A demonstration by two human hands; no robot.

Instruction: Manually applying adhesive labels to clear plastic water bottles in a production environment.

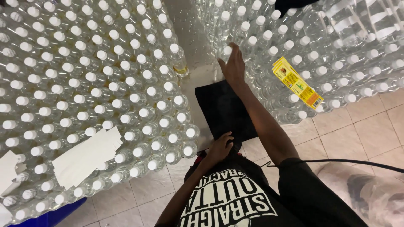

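One camera sits on the person's head and looks almost straight down past the chest to the tiled floor (357, 130). It is close to both arms, with blocks of capped bottles (84, 84) filling either side.

To your left, white paper sheets (86, 157) lie across the caps of the left block of bottles (80, 80), with more paper (8, 168) at the far left edge. Yellow printed labels (297, 82) rest on the caps on your right. A black cable (336, 162) runs over the tiled floor (357, 130), and a blue surface (46, 216) shows at bottom left.
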